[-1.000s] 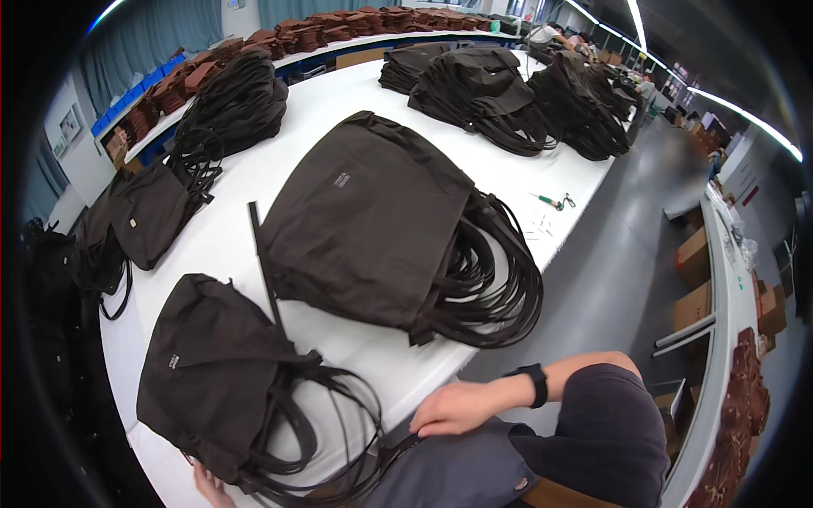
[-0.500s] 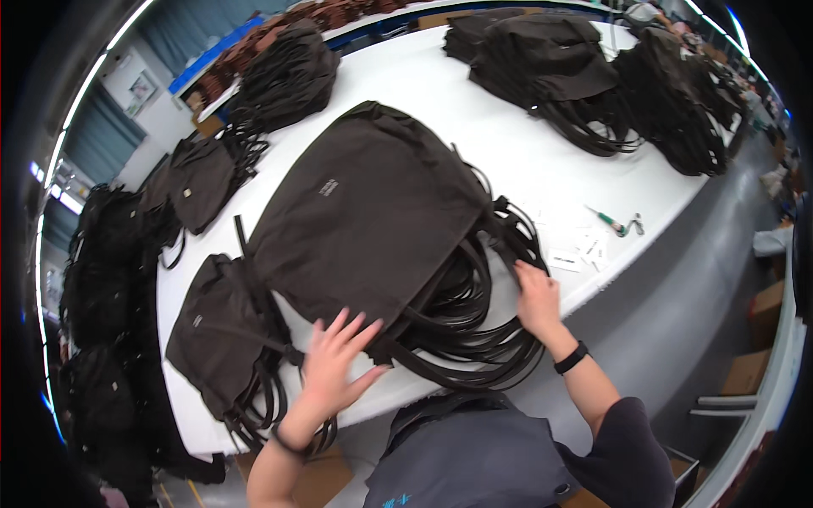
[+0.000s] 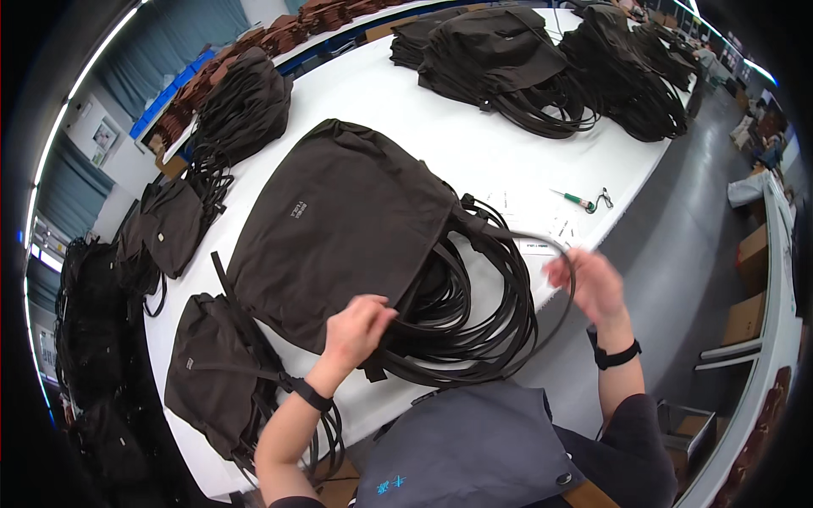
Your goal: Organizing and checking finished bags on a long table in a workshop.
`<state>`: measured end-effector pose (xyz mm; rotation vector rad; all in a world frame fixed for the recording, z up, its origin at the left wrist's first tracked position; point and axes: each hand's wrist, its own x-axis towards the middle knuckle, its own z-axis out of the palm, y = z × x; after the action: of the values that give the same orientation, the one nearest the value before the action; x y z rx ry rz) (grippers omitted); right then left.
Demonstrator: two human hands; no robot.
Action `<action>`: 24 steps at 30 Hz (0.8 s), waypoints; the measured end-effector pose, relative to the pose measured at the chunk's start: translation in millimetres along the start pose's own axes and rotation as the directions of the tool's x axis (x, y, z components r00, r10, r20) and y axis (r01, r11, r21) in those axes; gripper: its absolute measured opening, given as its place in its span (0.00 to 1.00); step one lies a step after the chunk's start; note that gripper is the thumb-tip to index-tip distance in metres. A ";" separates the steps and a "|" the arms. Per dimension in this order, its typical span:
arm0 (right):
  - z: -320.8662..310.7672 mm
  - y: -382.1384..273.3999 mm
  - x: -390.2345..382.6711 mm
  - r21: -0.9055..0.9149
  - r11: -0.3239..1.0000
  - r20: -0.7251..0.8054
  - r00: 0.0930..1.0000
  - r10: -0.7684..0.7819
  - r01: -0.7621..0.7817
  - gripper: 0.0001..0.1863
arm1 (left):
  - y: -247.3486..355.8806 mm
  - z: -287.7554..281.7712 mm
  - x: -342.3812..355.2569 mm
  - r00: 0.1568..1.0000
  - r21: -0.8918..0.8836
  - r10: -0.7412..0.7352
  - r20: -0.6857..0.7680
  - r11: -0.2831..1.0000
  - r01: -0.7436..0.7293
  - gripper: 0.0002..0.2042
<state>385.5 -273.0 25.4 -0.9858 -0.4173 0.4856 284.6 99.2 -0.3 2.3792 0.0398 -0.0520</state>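
Note:
A large dark brown fabric bag point(image 3: 339, 212) lies flat on top of a stack in front of me. Its long looped straps point(image 3: 508, 339) spill toward the near right. My left hand point(image 3: 356, 330) is closed at the bag's lower near edge, thumb and fingers together. What lies between them is hidden. My right hand point(image 3: 590, 286) is raised off to the right of the straps, its fingers curled and smeared by motion. One thin strap point(image 3: 542, 339) bows outward and passes across its fingertips; whether they grip it is unclear.
A smaller dark bag point(image 3: 216, 372) lies near left. More bag stacks sit at the far left point(image 3: 246, 106) and far right point(image 3: 491, 59) of the white table point(image 3: 356, 93). A green-handled tool point(image 3: 577, 201) and paper labels point(image 3: 533, 246) lie by the right edge.
My left hand has gone from spread fingers to closed at the bag's edge. My right hand has moved right, off the strap bundle, and one strap now bows out beside it.

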 end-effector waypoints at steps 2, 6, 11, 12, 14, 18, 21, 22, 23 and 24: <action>24.6 -11.0 20.9 -0.023 0.984 -0.041 0.984 -0.175 0.174 0.32 | 0.2 -5.5 1.1 0.997 -0.105 -0.018 -0.069 0.994 0.011 0.09; 88.2 -29.9 93.7 0.124 0.951 0.154 0.941 -0.301 0.283 0.32 | 7.4 11.4 -3.2 0.854 0.048 0.361 0.374 0.912 -0.407 0.13; 115.6 -45.8 128.1 -0.159 0.913 0.059 0.927 -0.370 0.375 0.23 | -5.8 21.5 -11.8 0.829 0.386 0.505 0.239 0.734 -0.558 0.16; 110.7 -40.5 127.6 -0.197 0.929 0.015 0.949 -0.315 0.312 0.21 | -3.7 20.9 -7.8 0.816 0.425 0.532 0.224 0.701 -0.573 0.19; 100.5 -31.7 121.2 -0.242 0.941 -0.033 0.967 -0.251 0.236 0.19 | 5.5 18.9 3.8 0.846 0.362 0.504 0.175 0.766 -0.531 0.20; 76.5 -20.6 105.5 -0.479 0.870 -0.203 0.949 -0.241 0.118 0.19 | -4.4 -3.1 16.9 0.773 0.164 0.597 -0.215 0.802 -0.574 0.10; 44.4 -12.2 99.6 -0.495 0.861 -0.432 0.826 -0.363 0.120 0.18 | -36.3 -21.5 31.5 0.935 -0.829 -0.177 -0.307 0.532 -0.172 0.12; 30.2 -1.6 99.1 -0.526 0.847 -0.460 0.811 -0.362 0.080 0.18 | -45.2 -24.5 36.0 0.912 -0.973 -0.376 -0.161 0.214 -0.083 0.15; 23.0 8.9 102.3 -0.550 0.834 -0.482 0.799 -0.359 0.043 0.18 | -73.3 -12.7 39.9 0.912 -0.973 -0.368 -0.183 0.202 -0.114 0.16; 24.5 19.2 105.4 -0.600 0.793 -0.434 0.876 -0.211 -0.106 0.18 | -72.1 -8.4 41.1 0.898 -0.974 -0.401 -0.183 0.196 -0.111 0.17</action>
<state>454.6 -187.9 32.9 -1.6761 -0.1369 0.0160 322.7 157.8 -45.9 0.9715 0.4006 0.3112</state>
